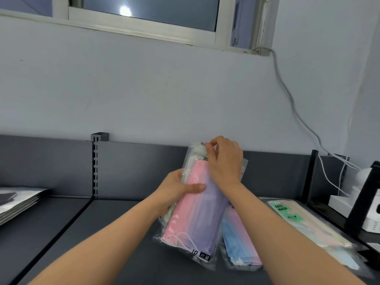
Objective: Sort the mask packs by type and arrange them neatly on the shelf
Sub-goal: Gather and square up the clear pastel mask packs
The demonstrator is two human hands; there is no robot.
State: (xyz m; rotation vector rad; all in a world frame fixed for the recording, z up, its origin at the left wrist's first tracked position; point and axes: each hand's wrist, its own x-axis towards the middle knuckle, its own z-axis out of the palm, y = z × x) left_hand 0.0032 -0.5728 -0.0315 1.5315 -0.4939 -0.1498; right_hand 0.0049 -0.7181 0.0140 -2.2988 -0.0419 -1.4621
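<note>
1. Nearest the camera, the lower end of the pink-and-purple pack point(195, 212) hangs just over the dark shelf point(102, 233). It is tilted, with its top leaning away. I cannot tell whether its bottom corner touches the deck.
2. Just beside it on the right, and partly under it, a blue-and-pink pack point(240, 239) lies flat. Further right lies a pack with a green FACE MASK label point(298, 221). These look like different types, so the held pack probably belongs in a pile of its own or on a matching one.
3. The left hand point(181, 192) grips the held pack's left edge, with the thumb laid across the front. A paler edge shows behind its fingers. It may be a second pack, but that is not clear.
4. The right hand point(224, 163) pinches the clear top flap between curled fingers and thumb.
5. To do this step well, keep both grips light, since the film is slippery and creases easily. Read the type from the colours first, then lower the pack flat with its edges square to the shelf front.
6. Take care that the lower corner does not drag the blue-and-pink pack askew.
7. At far left, a stack of dark packs point(18, 202) sits well apart, which suggests one sorted group.
8. Behind everything stand the slotted post point(95, 167) and the back panel point(144, 169). A cable point(287, 95) runs down the wall.
</note>
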